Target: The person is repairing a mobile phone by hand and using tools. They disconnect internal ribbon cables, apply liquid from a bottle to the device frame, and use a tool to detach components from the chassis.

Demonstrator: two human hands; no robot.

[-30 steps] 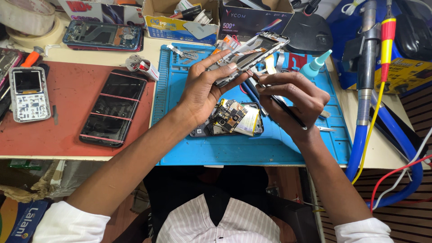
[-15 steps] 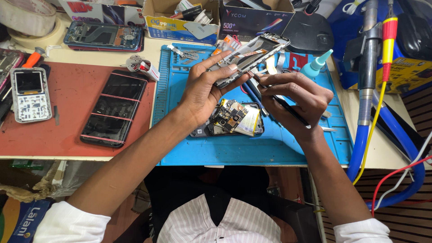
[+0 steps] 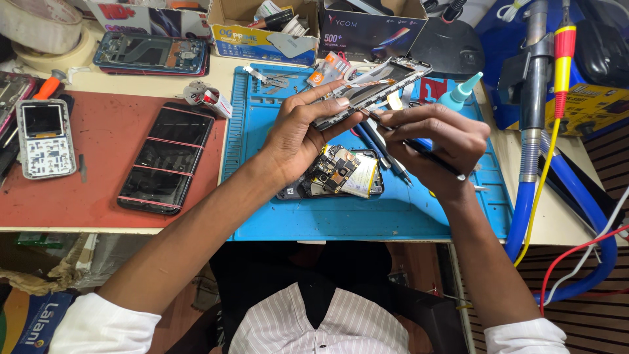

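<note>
Left hand (image 3: 298,134) has its fingers curled tight around a stripped phone frame (image 3: 370,88), tilted up above the blue mat (image 3: 393,216), while the right hand (image 3: 436,137) pinches a dark slim tool (image 3: 429,157) with its tip right at the frame's lower edge. Judging by the opened phone body (image 3: 341,174) lying bare just beneath the left fingers, disassembly looks well along and reassembly not begun. The tool tip's exact contact point is hidden behind the fingers, too small to make out.

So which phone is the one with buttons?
The small white keypad phone at the far left of the red mat. The black phone beside it is a plain glass slab.
</note>
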